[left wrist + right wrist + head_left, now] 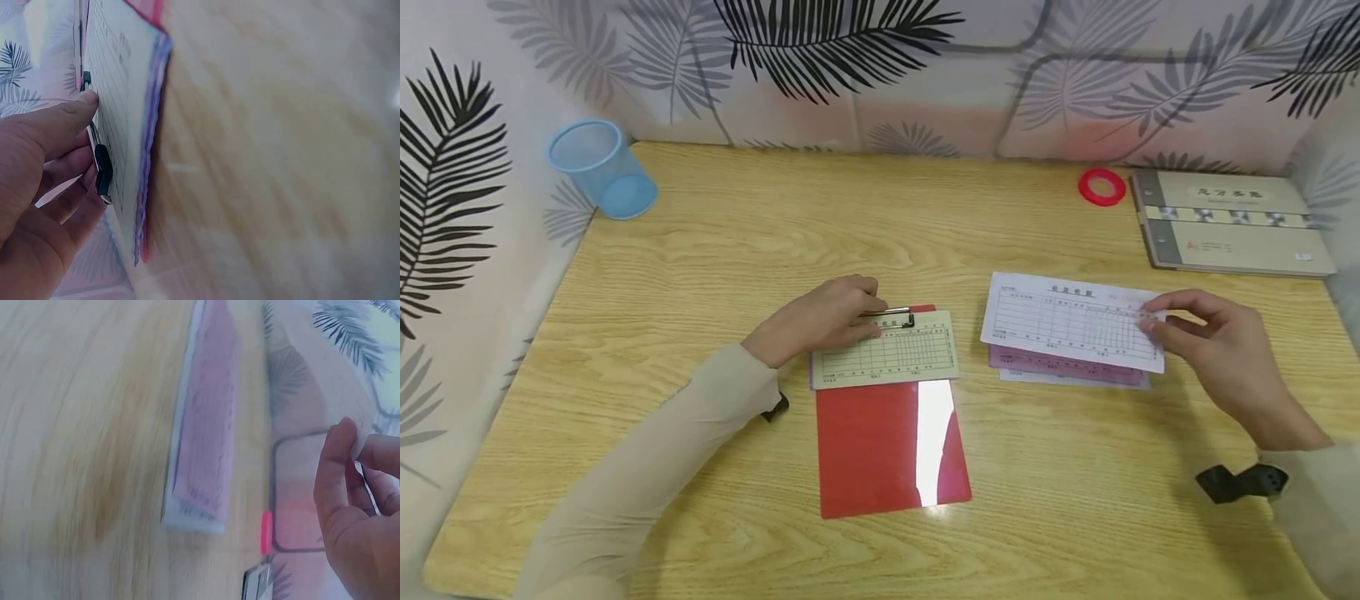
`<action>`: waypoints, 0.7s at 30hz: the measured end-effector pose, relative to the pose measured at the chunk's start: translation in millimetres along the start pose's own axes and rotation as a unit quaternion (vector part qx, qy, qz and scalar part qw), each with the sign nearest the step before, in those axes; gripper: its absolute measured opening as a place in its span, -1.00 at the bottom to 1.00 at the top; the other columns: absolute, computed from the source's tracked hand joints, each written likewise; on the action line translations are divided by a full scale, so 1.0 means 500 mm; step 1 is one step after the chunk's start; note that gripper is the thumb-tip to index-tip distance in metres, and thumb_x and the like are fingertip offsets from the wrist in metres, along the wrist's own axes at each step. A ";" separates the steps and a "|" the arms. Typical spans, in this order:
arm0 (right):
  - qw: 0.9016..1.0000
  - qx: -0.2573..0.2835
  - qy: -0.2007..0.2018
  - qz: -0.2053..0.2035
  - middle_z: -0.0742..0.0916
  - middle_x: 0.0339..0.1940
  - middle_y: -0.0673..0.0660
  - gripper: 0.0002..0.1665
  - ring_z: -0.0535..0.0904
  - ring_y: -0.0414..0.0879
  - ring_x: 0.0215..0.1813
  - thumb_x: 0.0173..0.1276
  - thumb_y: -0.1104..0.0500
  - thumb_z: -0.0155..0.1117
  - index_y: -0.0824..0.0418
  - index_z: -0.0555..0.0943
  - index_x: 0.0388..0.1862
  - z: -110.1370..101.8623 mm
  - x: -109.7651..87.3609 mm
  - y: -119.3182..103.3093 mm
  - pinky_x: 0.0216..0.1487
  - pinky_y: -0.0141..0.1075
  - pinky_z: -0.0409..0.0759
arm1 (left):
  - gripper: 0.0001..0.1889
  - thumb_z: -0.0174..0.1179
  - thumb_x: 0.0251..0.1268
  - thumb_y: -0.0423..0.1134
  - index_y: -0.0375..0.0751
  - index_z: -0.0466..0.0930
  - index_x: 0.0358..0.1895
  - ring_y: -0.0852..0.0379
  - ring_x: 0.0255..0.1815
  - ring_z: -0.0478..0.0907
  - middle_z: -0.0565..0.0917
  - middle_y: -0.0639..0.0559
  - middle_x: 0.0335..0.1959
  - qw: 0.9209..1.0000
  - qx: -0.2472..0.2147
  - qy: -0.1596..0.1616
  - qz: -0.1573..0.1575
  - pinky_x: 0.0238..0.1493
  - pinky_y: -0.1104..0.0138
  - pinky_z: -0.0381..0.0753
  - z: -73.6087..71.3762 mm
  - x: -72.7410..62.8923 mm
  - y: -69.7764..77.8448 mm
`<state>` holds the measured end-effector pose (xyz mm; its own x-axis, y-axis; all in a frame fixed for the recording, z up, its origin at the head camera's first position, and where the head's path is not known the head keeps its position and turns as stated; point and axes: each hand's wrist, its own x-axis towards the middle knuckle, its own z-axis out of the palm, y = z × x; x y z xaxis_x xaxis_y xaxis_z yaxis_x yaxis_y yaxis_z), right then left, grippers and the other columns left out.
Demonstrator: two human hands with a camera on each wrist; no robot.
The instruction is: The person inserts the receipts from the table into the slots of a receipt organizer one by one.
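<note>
A red clipboard point(880, 454) lies on the table with yellowish printed forms point(887, 358) under its metal clip point(895, 319). My left hand point(823, 317) is at that clip; in the left wrist view its thumb lies on the wire and its other fingers curl behind. Purple edges of more sheets show beneath the top form point(128, 125). To the right, my right hand point(1221, 350) pinches the right edge of a white printed receipt sheet point(1067, 321), raised over a pink-purple sheet point(1060, 362) and another white sheet point(1022, 376). In the right wrist view, thumb and fingertips grip its corner point(359, 440).
A blue mesh cup point(602, 171) stands at the back left. At the back right are a red tape ring point(1102, 187) and a beige-grey book point(1232, 225). Leaf-patterned cloth point(917, 92) rises behind the wooden table point(700, 225).
</note>
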<state>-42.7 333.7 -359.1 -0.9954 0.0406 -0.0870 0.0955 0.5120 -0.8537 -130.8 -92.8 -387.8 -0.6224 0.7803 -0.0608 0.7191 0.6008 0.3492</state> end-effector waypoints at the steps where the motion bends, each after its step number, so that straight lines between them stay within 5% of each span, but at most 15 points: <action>1: 1.000 0.025 -0.005 -0.002 0.62 -0.05 -0.15 -0.70 0.63 -0.53 -0.15 0.34 0.25 0.27 0.37 0.57 0.00 0.003 -0.003 -0.004 -0.25 -0.58 0.60 | -0.77 0.30 0.26 -0.18 -0.25 0.69 -0.14 0.15 -0.41 0.29 0.43 0.00 -0.45 1.000 0.000 0.000 0.000 -0.30 0.35 0.36 0.000 0.001 0.000; 9: 0.992 0.117 -0.045 0.008 0.64 -0.07 -0.06 -0.76 0.61 -0.37 -0.31 0.34 0.26 0.27 0.31 0.62 -0.04 0.044 -0.028 -0.044 -0.36 -0.52 0.56 | -0.65 0.26 0.30 -0.20 -0.30 0.63 0.08 0.11 -0.32 0.36 0.57 -0.07 -0.29 1.000 0.009 0.000 0.010 -0.18 0.29 0.48 -0.002 0.011 0.002; 13: 0.980 0.177 -0.087 0.012 0.64 -0.12 -0.04 -0.80 0.57 -0.31 -0.37 0.34 0.28 0.27 0.30 0.62 -0.08 0.080 -0.041 -0.062 -0.43 -0.48 0.51 | -0.68 0.26 0.29 -0.20 -0.27 0.65 0.05 0.10 -0.32 0.35 0.56 -0.07 -0.30 1.000 0.009 -0.002 0.012 -0.19 0.28 0.46 -0.002 0.012 0.002; 21: 0.976 0.144 -0.160 -0.027 0.68 -0.14 -0.06 -0.80 0.59 -0.29 -0.36 0.33 0.29 0.28 0.32 0.61 -0.09 0.187 -0.045 -0.075 -0.38 -0.47 0.55 | -0.73 0.28 0.28 -0.19 -0.23 0.68 -0.02 0.10 -0.33 0.36 0.56 -0.05 -0.34 1.000 0.018 -0.002 0.009 -0.22 0.29 0.43 -0.002 0.015 0.004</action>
<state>-22.9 233.3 -373.0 -0.9492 -0.2739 -0.1550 0.0880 0.2419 -0.9663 -134.6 -85.9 -386.5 -0.6087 0.7913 -0.0580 0.7408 0.5929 0.3158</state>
